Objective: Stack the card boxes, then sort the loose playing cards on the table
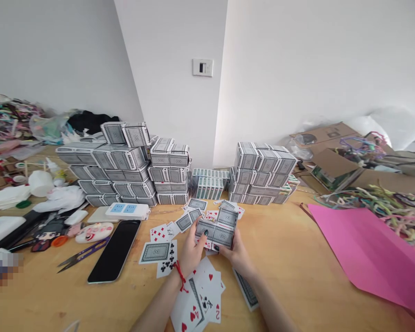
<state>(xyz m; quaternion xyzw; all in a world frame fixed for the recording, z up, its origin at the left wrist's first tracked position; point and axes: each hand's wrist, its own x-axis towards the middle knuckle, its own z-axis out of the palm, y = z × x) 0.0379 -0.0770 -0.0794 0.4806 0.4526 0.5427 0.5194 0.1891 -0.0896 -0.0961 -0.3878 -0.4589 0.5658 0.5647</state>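
Left hand (192, 249) and right hand (241, 254) are gripping a block (218, 230), seemingly unfinished — built stacks (119, 158) standing, cards (155, 252) lying loose.

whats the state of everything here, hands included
left hand, gripping the playing-card block
right hand, gripping the same block
playing-card block, held between both hands
loose playing cards, some face up, some face down
other card blocks, stacked
smartphone, screen dark
scissors, blades slightly apart
power strip, visible sockets unplugged
cardboard box, open
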